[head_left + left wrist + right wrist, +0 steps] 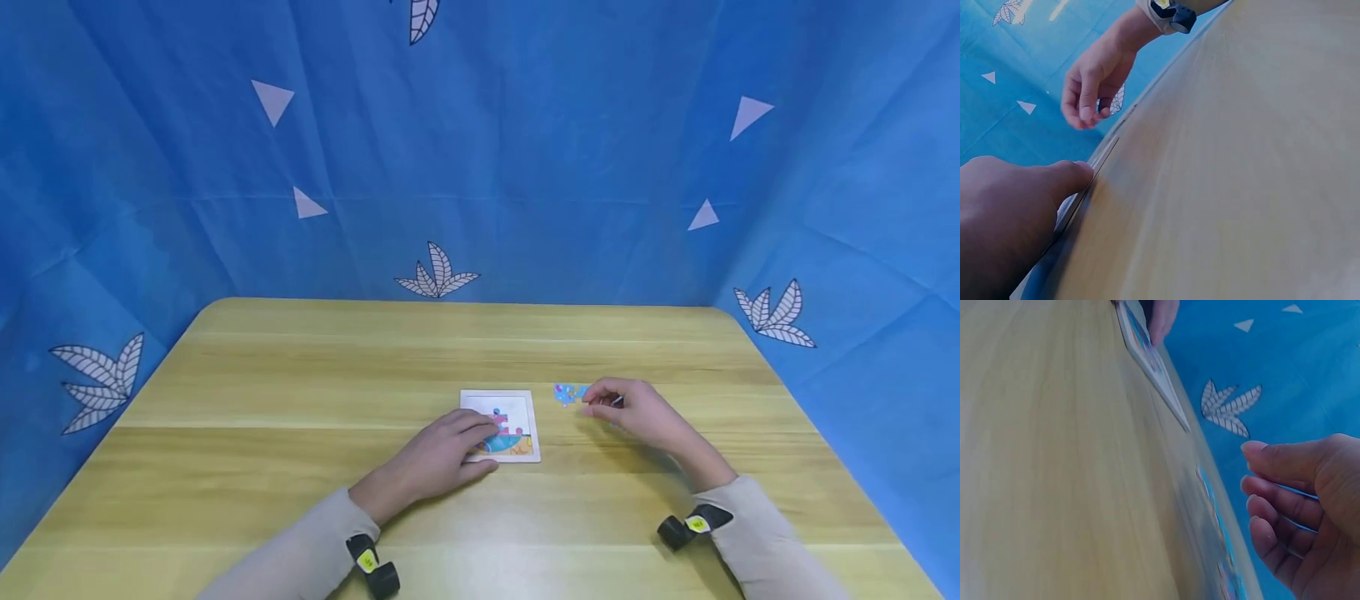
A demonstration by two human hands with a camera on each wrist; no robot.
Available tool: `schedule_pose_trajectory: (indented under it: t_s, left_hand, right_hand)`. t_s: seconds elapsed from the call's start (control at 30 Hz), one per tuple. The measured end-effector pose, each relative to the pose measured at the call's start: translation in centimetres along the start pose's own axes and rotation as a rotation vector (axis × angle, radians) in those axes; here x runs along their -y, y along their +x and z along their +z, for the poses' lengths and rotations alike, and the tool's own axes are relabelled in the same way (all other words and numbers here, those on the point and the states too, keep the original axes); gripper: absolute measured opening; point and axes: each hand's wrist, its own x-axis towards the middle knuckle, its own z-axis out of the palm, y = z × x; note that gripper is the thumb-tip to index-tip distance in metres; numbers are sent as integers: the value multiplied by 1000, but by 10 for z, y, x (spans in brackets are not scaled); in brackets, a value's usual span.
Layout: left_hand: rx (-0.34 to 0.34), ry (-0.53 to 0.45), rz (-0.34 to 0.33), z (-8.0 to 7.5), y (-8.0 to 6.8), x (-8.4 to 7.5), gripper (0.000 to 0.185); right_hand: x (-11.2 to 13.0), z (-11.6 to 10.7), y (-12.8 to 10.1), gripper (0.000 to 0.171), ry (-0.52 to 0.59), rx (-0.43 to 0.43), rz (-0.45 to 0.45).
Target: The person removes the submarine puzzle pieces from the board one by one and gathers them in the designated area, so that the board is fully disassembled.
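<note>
**Pale wood tabletop with a framed puzzle board and 2 hands**

Wood-grain laminate, yellowish and smooth, forms the tabletop (300,400), whose far corners are rounded. A square puzzle board (517,408) with a white raised rim lies flat near the middle; its upper part is bare white, while red, blue and orange pieces fill the lower part. The picture they make is too small to read, and the left hand (442,458) covers the board's lower left corner. That hand lies flat with fingers extended and together, pressing on the board; in the left wrist view its thumb sits at the thin edge of the board (1094,172).

Just to the right of the board, loose puzzle pieces (567,393) in light blue with pink spots lie on the tabletop; their outlines are blurred. The right hand (637,412) hovers at their right side, fingers loosely curled toward them. The head view leaves contact unclear, while the right wrist view shows the curled fingers (1279,506) apart from the pieces (1216,512) and holding nothing.

Each wrist carries a black camera (372,567) with a small yellow label; its writing is illegible. Beige sleeves (757,533) are cut off by the lower frame. A creased blue cloth backdrop (525,167) printed with white triangles and leaves surrounds the tabletop.
</note>
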Motion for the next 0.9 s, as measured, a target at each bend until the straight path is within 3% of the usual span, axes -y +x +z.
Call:
schedule_pose_trajectory:
  t_s: [0.23,0.5,0.9]
  left_hand:
    - [-24,0,11,1,-7,2,54]
    - [1,-1,-5,-1,-14,6,60]
    - [31,-4,-40,-7,-10,10,61]
  right_hand:
    - [20,18,14,16,16,25,-71]
    - [30,40,26,23,-19,60,-139]
    - [55,55,46,27,-112,117,-173]
